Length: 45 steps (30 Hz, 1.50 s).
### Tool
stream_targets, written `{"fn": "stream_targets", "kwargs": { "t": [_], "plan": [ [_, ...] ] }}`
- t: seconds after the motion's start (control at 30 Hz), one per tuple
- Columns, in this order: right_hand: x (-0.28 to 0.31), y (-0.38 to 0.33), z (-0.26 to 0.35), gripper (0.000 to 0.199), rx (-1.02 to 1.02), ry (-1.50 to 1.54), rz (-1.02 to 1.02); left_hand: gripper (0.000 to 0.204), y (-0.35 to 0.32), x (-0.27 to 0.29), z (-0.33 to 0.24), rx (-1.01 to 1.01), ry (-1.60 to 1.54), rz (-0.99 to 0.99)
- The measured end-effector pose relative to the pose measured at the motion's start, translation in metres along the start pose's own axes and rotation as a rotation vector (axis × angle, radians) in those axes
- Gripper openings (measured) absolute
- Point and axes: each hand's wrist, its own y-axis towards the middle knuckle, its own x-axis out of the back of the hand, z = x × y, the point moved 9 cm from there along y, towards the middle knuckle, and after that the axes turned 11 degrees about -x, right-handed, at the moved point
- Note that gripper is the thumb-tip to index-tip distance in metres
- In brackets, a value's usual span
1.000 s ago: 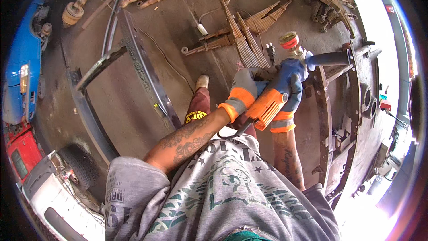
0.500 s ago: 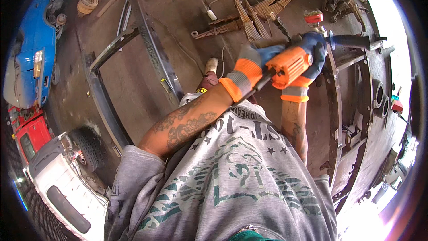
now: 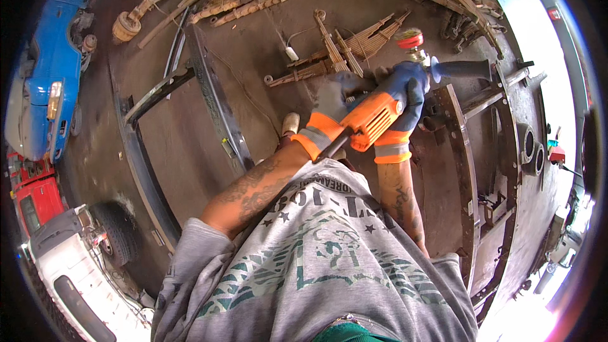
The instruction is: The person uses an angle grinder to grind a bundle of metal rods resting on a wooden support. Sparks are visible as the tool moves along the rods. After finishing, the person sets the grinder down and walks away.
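An orange angle grinder (image 3: 375, 123) with a black rear end slants across in front of my shirt. My right hand (image 3: 407, 92), in a blue, grey and orange work glove, is wrapped round its front part. At the far end sits a round brush with a red body (image 3: 410, 40), its bristles upward. A black side handle (image 3: 463, 70) sticks out to the right, with no hand on it. My left hand (image 3: 335, 100), gloved likewise, is close against the grinder's left side. Its fingers are blurred and partly hidden, so any hold is unclear.
Rusty leaf springs (image 3: 342, 54) lie on the floor ahead, with more along the far edge. Steel frame rails stand left (image 3: 218, 101) and right (image 3: 465, 177). A blue vehicle cab (image 3: 54, 76), a red one (image 3: 41, 199) and a white one (image 3: 82, 272) line the left.
Both hands and the grinder have shifted left in view, and the surroundings have moved too. A dark ribbed piece that showed above the left hand is out of sight.
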Motion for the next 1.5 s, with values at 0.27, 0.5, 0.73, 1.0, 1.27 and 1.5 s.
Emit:
{"fn": "stream_targets", "kwargs": {
  "t": [0.27, 0.5, 0.73, 1.0, 1.27, 1.5],
  "plan": [
    [-0.019, -0.006, 0.002, 0.035, 0.071, -0.048, -0.022, 0.035, 0.001, 0.000, -0.032, -0.357, 0.561, 0.111],
    [-0.022, -0.013, -0.001, 0.033, 0.133, -0.112, -0.051, 0.034, -0.050, -0.023, 0.042, 0.263, -0.420, 0.144],
    [-0.040, -0.016, -0.008, 0.032, 0.160, -0.132, -0.040, 0.041, -0.117, -0.019, 0.043, 0.577, -1.131, -0.206],
    [-0.054, -0.001, -0.006, 0.031, 0.226, -0.161, -0.081, 0.050, -0.122, -0.005, 0.050, 0.567, -1.062, -0.177],
    [-0.065, 0.016, -0.004, 0.031, 0.270, -0.166, -0.100, 0.061, -0.069, 0.038, -0.059, 0.005, 0.188, 0.175],
    [-0.054, 0.035, 0.017, 0.031, 0.319, -0.192, -0.147, 0.054, -0.077, 0.050, -0.065, -0.124, 0.262, 0.201]
  ]
}}
